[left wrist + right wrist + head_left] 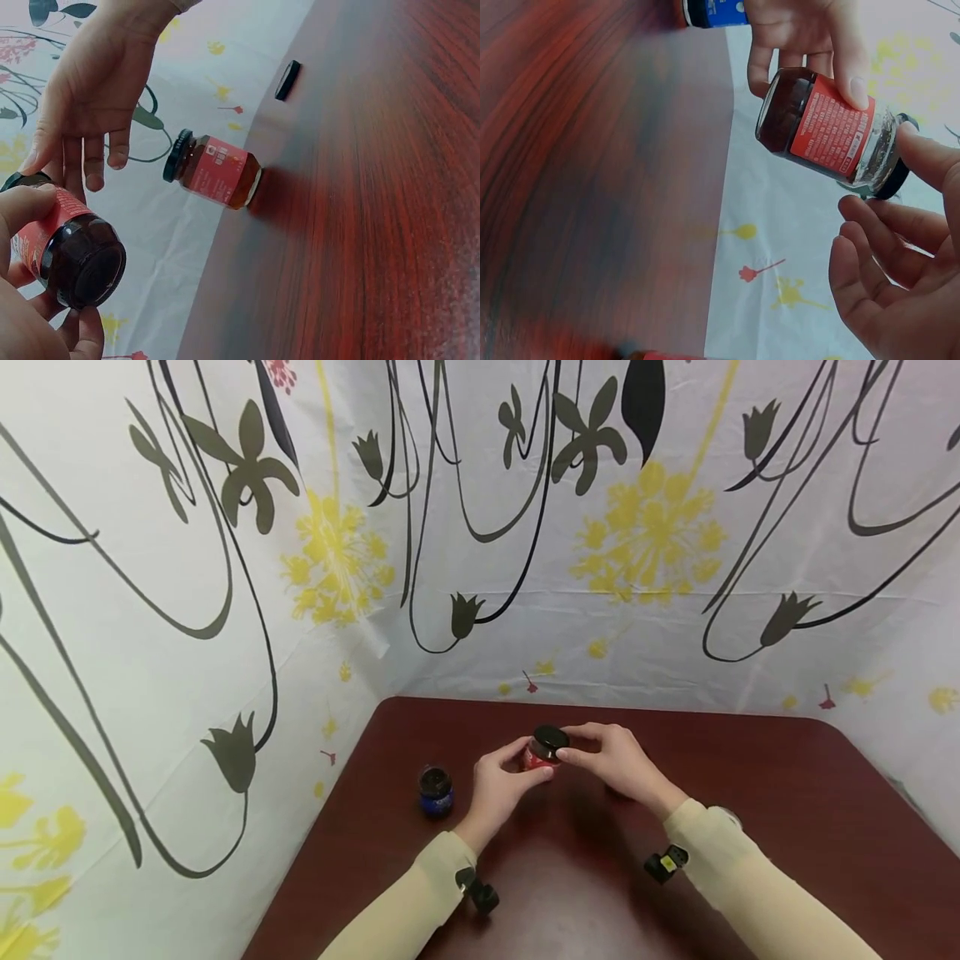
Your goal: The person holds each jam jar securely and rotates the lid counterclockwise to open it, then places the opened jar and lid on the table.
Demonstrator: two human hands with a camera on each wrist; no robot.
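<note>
we hold the red-labelled jar [832, 124] above the counter [787, 793]: our left hand [498, 785] grips its body, our right hand [618, 762] pinches its black lid [551, 737]. it is between both hands, its long axis tilted, the lid end nearer the right one.

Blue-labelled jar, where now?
In the head view, the blue-labelled jar stands on the table, left of the left hand holding the red-labelled jar.

Bright light leaves pale glare on the table [540, 906], partly blurred at right wrist
</note>
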